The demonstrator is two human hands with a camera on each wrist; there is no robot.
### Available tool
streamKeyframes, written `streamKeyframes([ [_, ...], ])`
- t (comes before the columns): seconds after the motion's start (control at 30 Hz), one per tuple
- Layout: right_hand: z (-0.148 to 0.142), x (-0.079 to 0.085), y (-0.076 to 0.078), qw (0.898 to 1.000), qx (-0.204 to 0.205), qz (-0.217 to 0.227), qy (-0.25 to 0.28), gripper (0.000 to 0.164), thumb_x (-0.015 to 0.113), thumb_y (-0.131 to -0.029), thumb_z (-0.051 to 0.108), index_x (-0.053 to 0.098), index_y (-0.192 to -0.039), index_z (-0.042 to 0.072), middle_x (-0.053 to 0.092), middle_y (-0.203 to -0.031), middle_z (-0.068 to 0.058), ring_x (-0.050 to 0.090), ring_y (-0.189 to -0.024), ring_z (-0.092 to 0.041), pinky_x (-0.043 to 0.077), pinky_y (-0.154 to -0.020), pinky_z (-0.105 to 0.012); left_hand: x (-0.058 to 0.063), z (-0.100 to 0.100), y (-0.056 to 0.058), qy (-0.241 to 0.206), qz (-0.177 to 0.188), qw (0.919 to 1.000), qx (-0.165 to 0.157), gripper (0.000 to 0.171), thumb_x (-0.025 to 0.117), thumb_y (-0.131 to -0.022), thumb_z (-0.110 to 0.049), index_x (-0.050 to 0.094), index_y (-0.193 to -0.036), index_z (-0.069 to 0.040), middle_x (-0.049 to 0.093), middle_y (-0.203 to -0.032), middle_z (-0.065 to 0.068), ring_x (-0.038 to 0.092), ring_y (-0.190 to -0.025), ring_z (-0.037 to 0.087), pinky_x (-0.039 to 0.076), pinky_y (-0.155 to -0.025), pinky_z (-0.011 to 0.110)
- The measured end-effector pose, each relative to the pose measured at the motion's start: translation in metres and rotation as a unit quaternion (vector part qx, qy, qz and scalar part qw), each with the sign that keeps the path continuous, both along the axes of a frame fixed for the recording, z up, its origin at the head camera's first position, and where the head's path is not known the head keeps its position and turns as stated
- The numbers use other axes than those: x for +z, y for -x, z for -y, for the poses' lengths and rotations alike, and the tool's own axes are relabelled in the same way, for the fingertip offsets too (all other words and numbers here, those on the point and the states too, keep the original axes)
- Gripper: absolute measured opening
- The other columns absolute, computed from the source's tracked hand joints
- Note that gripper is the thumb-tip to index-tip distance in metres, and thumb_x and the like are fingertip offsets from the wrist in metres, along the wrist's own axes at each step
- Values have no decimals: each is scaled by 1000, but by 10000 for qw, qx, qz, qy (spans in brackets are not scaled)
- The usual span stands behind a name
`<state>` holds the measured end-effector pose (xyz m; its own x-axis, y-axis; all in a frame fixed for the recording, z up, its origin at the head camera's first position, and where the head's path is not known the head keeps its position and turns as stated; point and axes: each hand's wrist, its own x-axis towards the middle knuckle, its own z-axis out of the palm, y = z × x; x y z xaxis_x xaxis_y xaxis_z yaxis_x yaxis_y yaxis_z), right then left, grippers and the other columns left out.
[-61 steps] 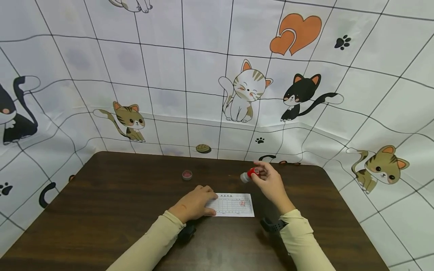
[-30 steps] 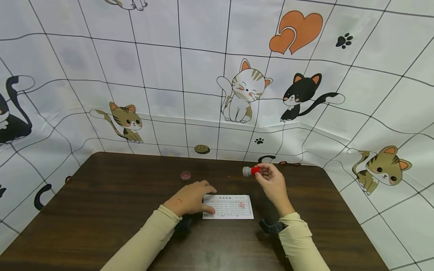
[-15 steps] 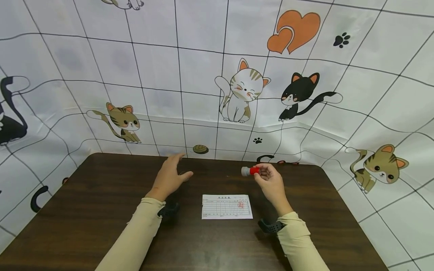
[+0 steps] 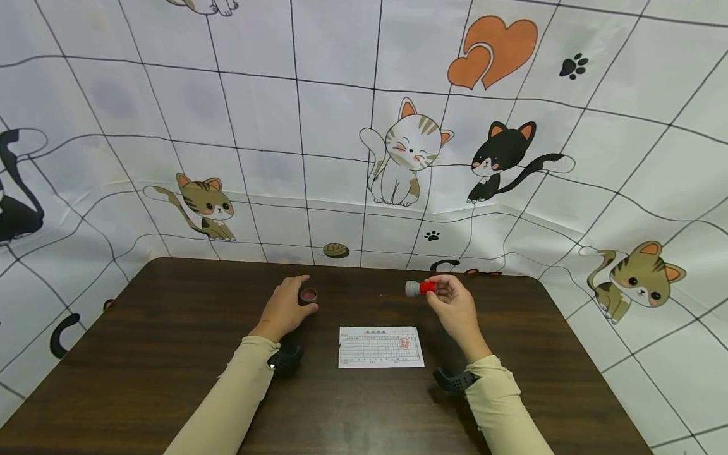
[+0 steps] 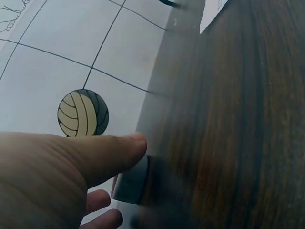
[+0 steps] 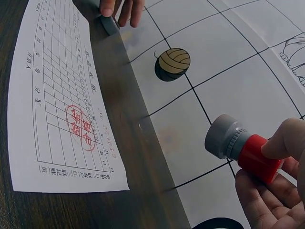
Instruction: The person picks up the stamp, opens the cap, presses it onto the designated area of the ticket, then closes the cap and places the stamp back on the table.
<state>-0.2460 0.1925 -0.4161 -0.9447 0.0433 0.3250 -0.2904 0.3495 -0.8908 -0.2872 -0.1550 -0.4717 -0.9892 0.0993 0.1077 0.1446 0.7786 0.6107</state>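
My right hand holds a hand stamp with a red body and a grey end, between thumb and fingers. The stamp lies sideways in the air over the back of the table, grey end to the left. At the back left, my left hand is at a small round grey cap, red inside. Its thumb and forefinger stand spread on either side of the cap, and the thumb partly hides it in the left wrist view. A printed form with a red stamp mark lies flat between the hands.
The dark wooden table ends at the back against a white sheet printed with grid lines and cartoon cats. The form's right edge is close to my right wrist, which wears a dark band.
My left hand has come off the form and moved left and back to the cap. The stamp in my right hand has turned from tilted to nearly level.
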Motion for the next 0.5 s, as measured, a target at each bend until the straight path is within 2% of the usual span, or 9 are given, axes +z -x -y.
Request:
streamKeyframes([
  [0.3,2,1,-1,10000,15,14,-14,28,64,-94,-11,61,-121,-14,66,-118,-32,65,-100,-26,52,-83,-10,-2,0,-1,219,-20,9997,86,68,77,-95,-18,46,-154,-3,48,-152,25,44,-139,46,40,-111,60],
  [0.5,2,3,-2,10000,23,62,-66,29,64,-94,-10,60,-123,-14,66,-120,-32,65,-104,-35,51,-83,-9,-1,-2,-2,302,-69,9994,178,63,76,-95,-17,50,-151,-4,55,-145,24,49,-135,44,44,-108,58],
])
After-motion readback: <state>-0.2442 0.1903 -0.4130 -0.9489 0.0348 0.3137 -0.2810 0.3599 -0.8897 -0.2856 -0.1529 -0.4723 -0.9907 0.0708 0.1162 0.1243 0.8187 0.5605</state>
